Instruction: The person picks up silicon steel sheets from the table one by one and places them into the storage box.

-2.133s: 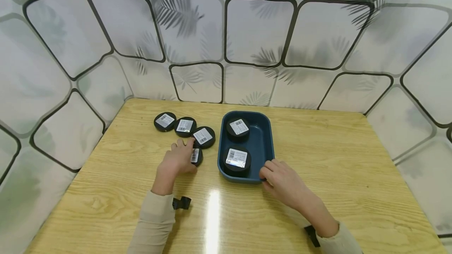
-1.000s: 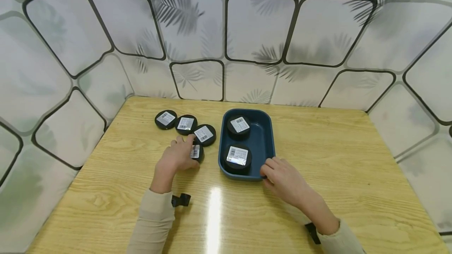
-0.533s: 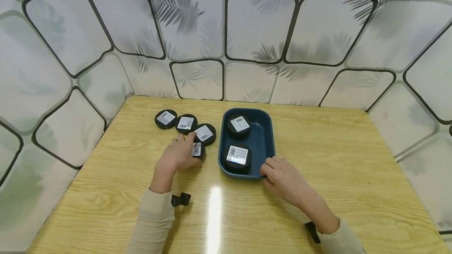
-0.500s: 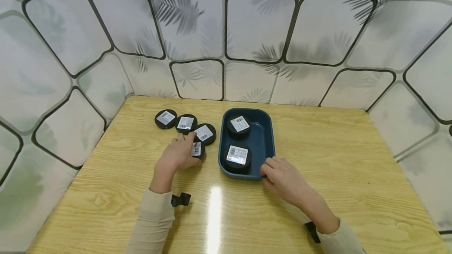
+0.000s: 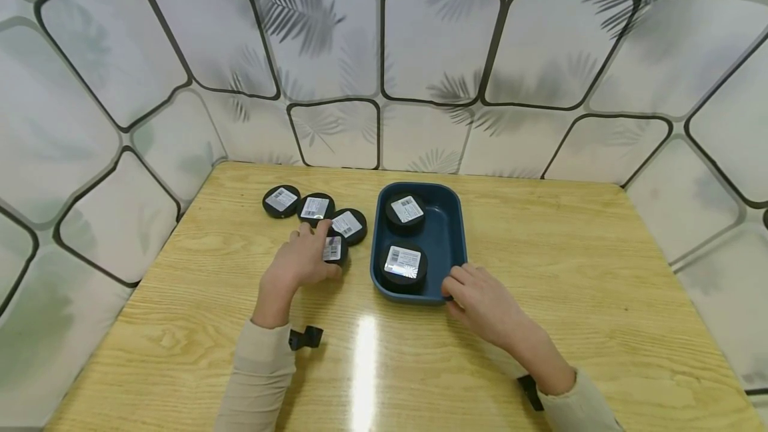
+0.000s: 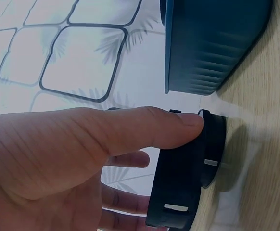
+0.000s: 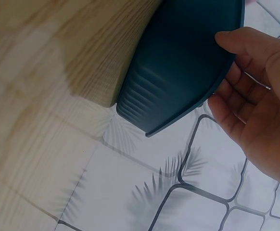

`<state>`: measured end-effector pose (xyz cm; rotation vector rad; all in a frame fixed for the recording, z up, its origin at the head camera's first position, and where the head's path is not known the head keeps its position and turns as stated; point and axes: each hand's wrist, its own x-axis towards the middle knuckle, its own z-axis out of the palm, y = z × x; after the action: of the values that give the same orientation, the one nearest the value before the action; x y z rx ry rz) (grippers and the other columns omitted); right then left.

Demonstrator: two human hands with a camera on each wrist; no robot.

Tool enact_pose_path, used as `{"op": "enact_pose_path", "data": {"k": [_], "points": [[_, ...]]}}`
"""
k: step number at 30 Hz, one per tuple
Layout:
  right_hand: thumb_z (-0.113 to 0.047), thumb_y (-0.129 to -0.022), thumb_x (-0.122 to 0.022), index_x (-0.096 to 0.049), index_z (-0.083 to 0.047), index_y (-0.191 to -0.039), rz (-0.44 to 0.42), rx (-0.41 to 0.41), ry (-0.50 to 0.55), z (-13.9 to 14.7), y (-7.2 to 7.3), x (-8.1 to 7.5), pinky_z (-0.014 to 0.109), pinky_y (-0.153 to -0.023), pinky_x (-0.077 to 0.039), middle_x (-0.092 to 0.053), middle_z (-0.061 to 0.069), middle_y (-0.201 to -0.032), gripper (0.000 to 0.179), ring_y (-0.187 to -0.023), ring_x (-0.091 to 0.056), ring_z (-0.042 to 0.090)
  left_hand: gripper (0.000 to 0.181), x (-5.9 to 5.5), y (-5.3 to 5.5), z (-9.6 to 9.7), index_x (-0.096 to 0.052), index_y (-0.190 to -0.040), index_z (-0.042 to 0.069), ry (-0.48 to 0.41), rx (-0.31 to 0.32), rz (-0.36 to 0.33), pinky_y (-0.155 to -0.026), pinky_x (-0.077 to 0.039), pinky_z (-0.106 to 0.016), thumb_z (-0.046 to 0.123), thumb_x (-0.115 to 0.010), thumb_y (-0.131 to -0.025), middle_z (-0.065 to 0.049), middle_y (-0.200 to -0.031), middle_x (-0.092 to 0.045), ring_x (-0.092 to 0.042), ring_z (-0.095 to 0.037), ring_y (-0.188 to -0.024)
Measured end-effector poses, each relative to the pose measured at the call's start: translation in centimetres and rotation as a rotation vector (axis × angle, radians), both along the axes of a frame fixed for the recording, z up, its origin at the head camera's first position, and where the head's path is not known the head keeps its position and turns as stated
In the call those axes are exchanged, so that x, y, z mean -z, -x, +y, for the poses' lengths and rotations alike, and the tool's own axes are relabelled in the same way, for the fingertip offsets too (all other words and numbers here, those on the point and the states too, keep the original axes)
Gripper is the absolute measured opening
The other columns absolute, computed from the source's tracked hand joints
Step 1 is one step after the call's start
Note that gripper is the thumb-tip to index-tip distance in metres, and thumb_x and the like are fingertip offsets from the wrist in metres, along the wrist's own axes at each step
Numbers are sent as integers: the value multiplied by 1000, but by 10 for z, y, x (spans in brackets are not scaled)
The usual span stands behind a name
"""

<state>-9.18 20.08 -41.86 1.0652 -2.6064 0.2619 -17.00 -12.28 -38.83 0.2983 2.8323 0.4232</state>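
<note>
R hand [image 5: 483, 302]: thumb on outer wall, fingers curled at rim, gripping nr. right corner of blue tray [image 5: 441, 239]; no change over last couple of secs.
L hand [image 5: 300, 260]: thumb one side, fingers other, holding blk disc [image 5: 332, 250] on table [image 5: 630, 252], left of tray, label up.
Change: held disc had edged farther from the person, close up to nxt disc [image 5: 351, 227]; prob. start of a pick-up, transfer to tray not yet made.
In tray: near disc [image 5: 404, 265], far disc [image 5: 405, 211], both along left side.
Farther: third disc [image 5: 316, 208], end disc [image 5: 281, 200], row running off left.
Back: patterned wall [image 5: 438, 52].

Obscured, etc.:
Sleeves [image 5: 258, 379] cut off at bottom.
Some R fingertips hidden behind rim.
Held disc's left part under L fingers; lifted, slid or overlapping neighbour, couldn't tell.
Tray discs: single or stacked, n/k.
Label print too small to read.
</note>
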Motion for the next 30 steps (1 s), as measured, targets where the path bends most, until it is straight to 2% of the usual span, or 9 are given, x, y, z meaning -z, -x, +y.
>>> {"op": "enact_pose_path", "data": {"k": [10, 18, 25, 30], "points": [[-7, -75, -84, -61, -14, -81, -5, 1, 0, 0, 0, 0, 31, -67, -46, -56, -3, -82, 24, -75, -50, 14, 90, 0, 0, 1, -28, -153, 9, -13, 9, 81, -90, -47, -59, 34, -77, -82, -34, -138, -38, -46, -45, -116], [-6, -74, -83, -62, -14, -82, -4, -3, -7, 0, 1, -3, 31, -66, -46, -56, -3, -82, 24, -75, -50, 15, 89, -2, 6, -2, -29, -152, 10, -85, 29, 164, -87, -48, -56, 32, -79, -82, -32, -132, -40, -48, -44, -112], [-7, -75, -83, -63, -14, -82, -22, -13, 1, -1, 2, -2, 31, -67, -46, -56, -3, -82, 23, -75, -50, 15, 89, -11, 9, -5, -30, -152, 10, -160, 32, 187, -87, -47, -55, 31, -80, -81, -31, -134, -40, -47, -44, -113], [-7, -75, -83, -62, -14, -82, -16, -5, 3, 0, 1, -1, 31, -66, -46, -56, -3, -81, 24, -74, -50, 14, 90, -11, 17, -1, -30, -153, 10, -172, 50, 200, -92, -45, -58, 32, -80, -81, -32, -138, -39, -45, -47, -119]]}}
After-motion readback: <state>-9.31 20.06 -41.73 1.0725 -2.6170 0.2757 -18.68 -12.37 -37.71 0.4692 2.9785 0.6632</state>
